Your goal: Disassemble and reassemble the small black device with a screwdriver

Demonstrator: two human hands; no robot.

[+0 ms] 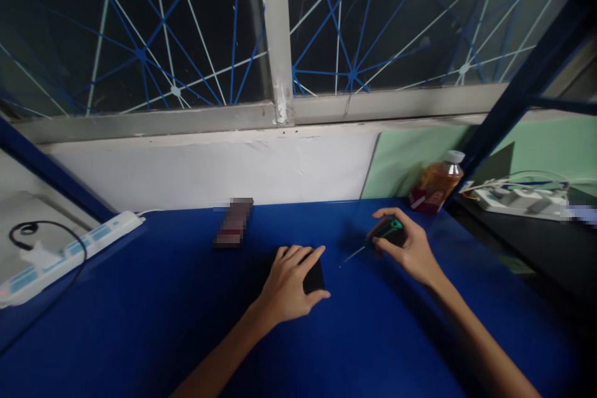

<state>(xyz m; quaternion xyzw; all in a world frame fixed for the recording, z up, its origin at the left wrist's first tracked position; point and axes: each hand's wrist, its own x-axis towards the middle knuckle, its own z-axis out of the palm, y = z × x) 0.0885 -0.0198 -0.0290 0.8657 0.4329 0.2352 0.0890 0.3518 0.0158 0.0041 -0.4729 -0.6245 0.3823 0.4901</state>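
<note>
My left hand (289, 289) lies over a flat black rectangular object (314, 277) on the blue table. Its index finger runs along the far edge and its thumb along the near edge, holding the object down; the hand covers most of it. To the right, my right hand (410, 252) grips a screwdriver (392, 231) by its green and black handle, slightly above the table. The thin metal shaft slants down and left, its tip (340, 265) a little right of the black object and apart from it.
A dark, pixelated slab (234, 222) lies near the table's back edge. On the left is a white power strip (109, 233) with a black cable. A drink bottle (436, 183) stands at the back right, near another power strip (522, 202). Blue frame posts (527, 71) flank the table (140, 298).
</note>
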